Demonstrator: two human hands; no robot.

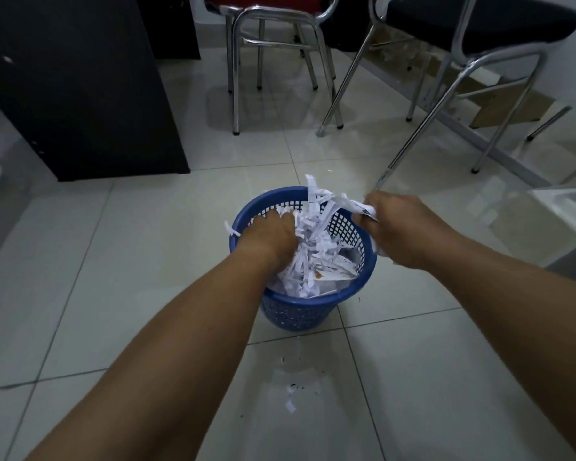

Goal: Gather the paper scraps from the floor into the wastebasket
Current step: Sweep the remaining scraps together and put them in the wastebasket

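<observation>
Both hands are over the blue basket (300, 307) in the middle of the frame, and this looks like the dumping moment. The left hand (268, 232) is down inside the rim on the left side, knuckles up, pressed against the heap of paper scraps (313, 247). Its fingers are buried in the shreds, so I cannot tell whether they are spread or curled; my guess is it is pushing the pile down to make room.

The right hand (401, 224) sits just above the rim on the right side, fingers closed around a bunch of strips (326, 197) that fan up and leftward over the mouth of the basket. Holding it there makes sense: let go and the strips drop inside, not on the tiles.

The basket is already heaped well up, with white shreds poking past the rim at the top, so anything loose could slide off.

Not finished, by my reckoning. A few small bits (290, 405) lie on the tiled floor (113, 261) in the lower centre of the frame, just below the basket, between the forearms. They are tiny, so likely fiddly to pinch up.

In the upper part of the frame stand a dark cabinet (77, 84) at left and chrome chairs (273, 54) at centre and right, well apart from the work.
</observation>
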